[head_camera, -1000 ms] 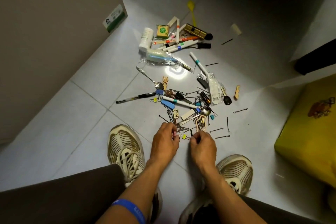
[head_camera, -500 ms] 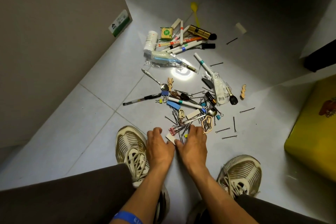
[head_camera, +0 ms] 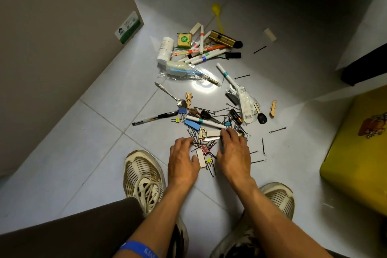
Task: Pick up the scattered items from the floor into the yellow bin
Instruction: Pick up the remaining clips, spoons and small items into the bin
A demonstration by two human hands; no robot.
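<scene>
Scattered items [head_camera: 206,98]: wire hairpins, metal binder clips, plastic markers, a steel spoon, a brass lock cylinder, a white bottle; labels unreadable. They lie on glossy grey tile, left of the yellow bin [head_camera: 356,153]. Left hand [head_camera: 181,160] and right hand [head_camera: 234,151] rest spread, fingers extended, on the heap's near edge, well left of the bin.

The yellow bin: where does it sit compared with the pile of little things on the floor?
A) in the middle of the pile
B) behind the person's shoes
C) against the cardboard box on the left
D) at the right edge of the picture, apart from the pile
D: the yellow bin stands at the right edge, with bare floor between it and the nearest hairpins of the pile.
</scene>
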